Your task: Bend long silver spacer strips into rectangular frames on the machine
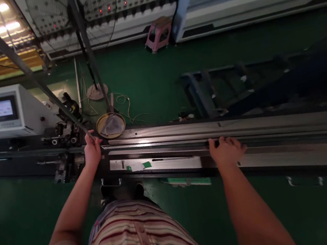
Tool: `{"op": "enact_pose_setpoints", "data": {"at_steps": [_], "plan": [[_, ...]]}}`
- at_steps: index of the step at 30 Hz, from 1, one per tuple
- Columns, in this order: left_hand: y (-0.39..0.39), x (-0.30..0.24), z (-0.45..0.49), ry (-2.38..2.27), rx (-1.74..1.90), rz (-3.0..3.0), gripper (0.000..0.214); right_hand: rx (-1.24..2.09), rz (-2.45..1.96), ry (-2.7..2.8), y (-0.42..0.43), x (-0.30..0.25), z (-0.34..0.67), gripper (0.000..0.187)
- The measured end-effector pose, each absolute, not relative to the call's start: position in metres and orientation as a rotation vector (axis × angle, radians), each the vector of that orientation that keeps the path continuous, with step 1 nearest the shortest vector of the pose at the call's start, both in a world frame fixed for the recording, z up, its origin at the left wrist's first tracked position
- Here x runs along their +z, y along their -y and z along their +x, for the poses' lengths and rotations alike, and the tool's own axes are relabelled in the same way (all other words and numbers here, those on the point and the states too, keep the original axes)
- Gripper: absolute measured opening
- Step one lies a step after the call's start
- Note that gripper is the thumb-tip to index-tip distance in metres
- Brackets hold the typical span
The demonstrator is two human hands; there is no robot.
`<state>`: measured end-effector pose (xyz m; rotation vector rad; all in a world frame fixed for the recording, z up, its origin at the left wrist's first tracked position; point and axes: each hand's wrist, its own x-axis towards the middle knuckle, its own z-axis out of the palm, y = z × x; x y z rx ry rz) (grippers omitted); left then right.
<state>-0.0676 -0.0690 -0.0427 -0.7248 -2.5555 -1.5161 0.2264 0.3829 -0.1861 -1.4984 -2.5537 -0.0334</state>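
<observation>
My left hand (92,153) is closed around the lower end of a long thin strip (31,76), which slants up and away to the top left. Beside that hand begins a narrow shiny metal strip (142,145) lying lengthwise along the machine bed (184,132). My right hand (226,152) rests farther right on the bed's long rail, its fingers apart and slightly bent over the edge. A dark gap shows between its first fingers; what lies under the palm is hidden. Between my hands, a flat metal plate (173,163) carries bits of green tape.
A control box with a screen (3,109) and a roller mechanism (66,133) stand on the left. Beyond the bed are a round pan (111,125), a fan base (97,92), loose cable, a pink stool (160,34) and a dark blue frame (203,94).
</observation>
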Motion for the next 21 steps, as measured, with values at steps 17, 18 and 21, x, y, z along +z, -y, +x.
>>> {"op": "enact_pose_setpoints", "data": {"at_steps": [17,18,21], "plan": [[0.336,-0.051,-0.255,2.552,-1.37,-0.619,0.042,-0.248,-1.245,2.58,-0.119,-0.19,0.043,0.069],[0.35,-0.051,-0.265,2.547,-1.354,-0.613,0.042,-0.259,-1.232,2.59,-0.104,-0.188,0.034,0.069],[0.39,-0.051,-0.292,2.531,-1.317,-0.585,0.043,-0.256,-1.17,2.639,-0.06,-0.182,0.009,0.07]]}}
